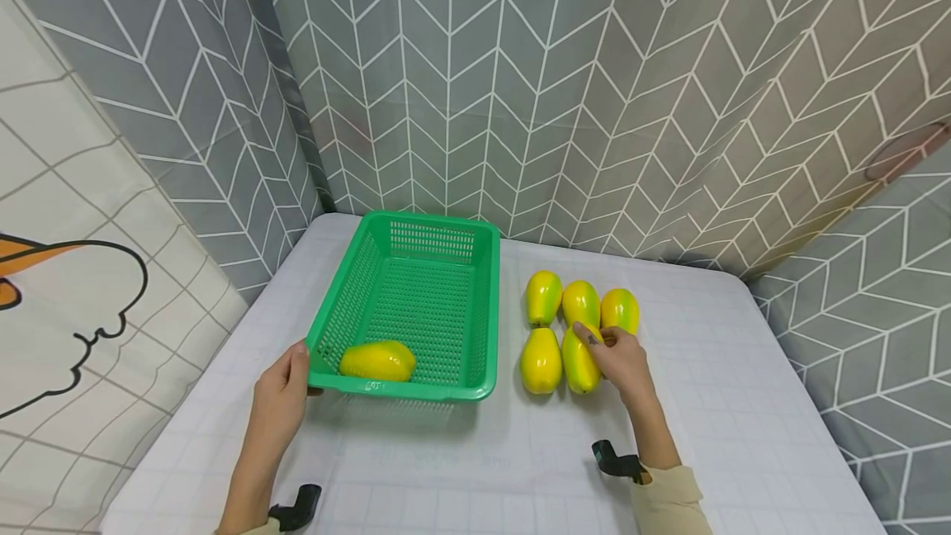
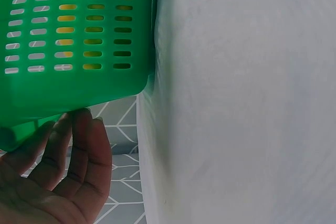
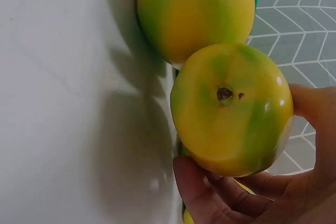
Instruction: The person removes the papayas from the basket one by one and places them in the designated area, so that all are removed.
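My left hand (image 1: 282,390) grips the front left corner of a green plastic basket (image 1: 486,312), thumb on the rim and fingers below it in the left wrist view. One yellow papaya (image 1: 377,362) lies on its side inside, near the front wall. To the basket's right, my right hand (image 1: 622,357) holds a yellow-green papaya (image 1: 579,362), with thumb and fingers on opposite sides of it. In the right wrist view its end with a dark spot (image 3: 224,95) faces the camera. Beside it on the left lies another papaya (image 1: 541,362).
Behind the held papaya, a row of three more papayas (image 1: 545,297) lies on the white-covered table (image 1: 713,386). Grey curtains (image 1: 475,89) with a white chevron pattern hang behind and at the sides. A black wrist camera mount (image 1: 617,461) sits at each wrist.
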The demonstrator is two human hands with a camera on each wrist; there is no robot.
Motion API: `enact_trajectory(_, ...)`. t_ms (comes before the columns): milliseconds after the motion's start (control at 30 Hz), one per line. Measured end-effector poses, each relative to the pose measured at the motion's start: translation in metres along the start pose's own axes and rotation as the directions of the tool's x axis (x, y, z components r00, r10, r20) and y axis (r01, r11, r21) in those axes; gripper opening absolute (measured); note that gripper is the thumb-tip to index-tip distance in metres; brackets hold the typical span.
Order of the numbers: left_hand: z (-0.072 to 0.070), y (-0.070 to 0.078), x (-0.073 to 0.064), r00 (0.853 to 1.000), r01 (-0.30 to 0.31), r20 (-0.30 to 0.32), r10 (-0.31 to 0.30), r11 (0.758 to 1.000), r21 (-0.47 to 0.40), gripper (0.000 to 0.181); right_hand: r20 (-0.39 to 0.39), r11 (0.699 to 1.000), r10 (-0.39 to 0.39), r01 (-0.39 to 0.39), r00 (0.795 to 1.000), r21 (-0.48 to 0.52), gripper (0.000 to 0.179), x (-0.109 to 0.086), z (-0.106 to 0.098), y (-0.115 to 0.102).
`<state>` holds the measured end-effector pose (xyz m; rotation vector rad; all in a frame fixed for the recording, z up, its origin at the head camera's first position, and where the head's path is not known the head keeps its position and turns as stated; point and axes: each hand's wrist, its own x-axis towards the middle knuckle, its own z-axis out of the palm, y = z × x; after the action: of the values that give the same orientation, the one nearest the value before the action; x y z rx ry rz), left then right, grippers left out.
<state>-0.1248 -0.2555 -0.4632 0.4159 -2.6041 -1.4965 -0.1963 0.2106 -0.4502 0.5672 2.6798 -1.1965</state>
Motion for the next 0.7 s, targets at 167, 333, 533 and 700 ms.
enact_trajectory(167,0.0002,0.0002,0.0001,1.000,-0.002,-0.002,0.002,1.000,-0.002,0.061,0.002,1.000,0.014,-0.014,1.000,-0.013,0.093,-0.0001,0.0030,0.0035)
enact_trajectory(333,0.0004,0.0003,0.0000,1.000,-0.007,-0.001,0.007,1.000,-0.004,0.061,-0.007,0.999,0.022,-0.022,1.000,-0.023,0.091,0.0005,0.0063,0.0057)
enact_trajectory(533,0.0005,-0.0004,0.0002,1.000,-0.004,-0.003,0.004,1.000,0.002,0.062,-0.001,0.999,0.033,-0.033,0.999,-0.023,0.090,0.0003,0.0089,0.0072)
enact_trajectory(700,0.0005,-0.0006,0.0006,1.000,-0.005,-0.001,0.005,1.000,-0.004,0.062,-0.008,0.999,0.031,-0.031,0.999,-0.027,0.091,0.0001,0.0101,0.0083)
